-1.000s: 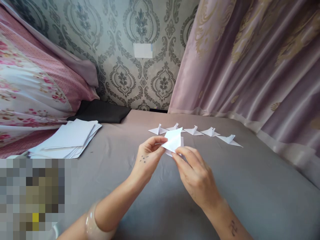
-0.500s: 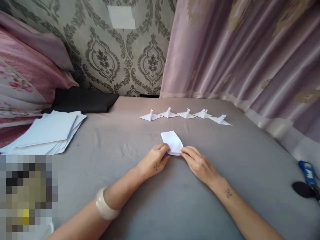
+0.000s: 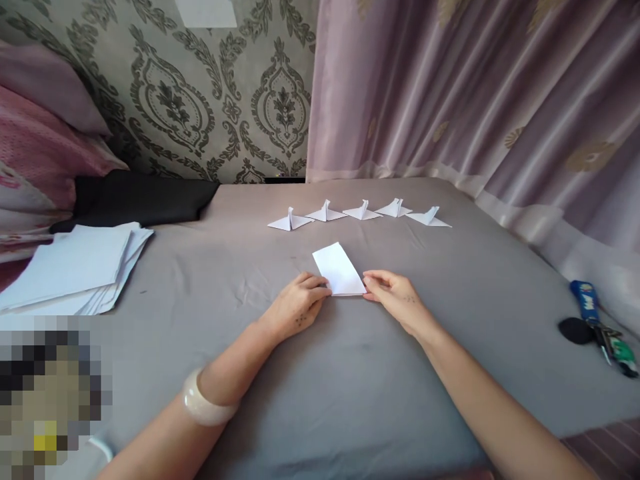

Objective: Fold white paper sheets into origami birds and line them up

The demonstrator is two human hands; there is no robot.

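Note:
A small folded sheet of white paper [image 3: 339,268] lies on the grey bed sheet [image 3: 310,400], its near edge towards me. My left hand [image 3: 301,301] pinches its near left corner, fingers closed on the edge. At the near right corner, the thumb and fingers of my right hand [image 3: 395,297] are closed on the paper too. Beyond it stands a row of several folded paper birds, among them a left one [image 3: 290,220], a middle one [image 3: 363,211] and a right one [image 3: 431,217].
A stack of white paper [image 3: 75,263] sits at the left, before a folded black cloth [image 3: 140,199]. Keys with a blue tag [image 3: 584,303] and a black disc [image 3: 575,330] lie at the right. A pink curtain [image 3: 400,87] hangs behind.
The near edge of the paper has gone from curved and lifted to straight and flat. My right hand has turned at its corner. The camera view has shifted slightly.

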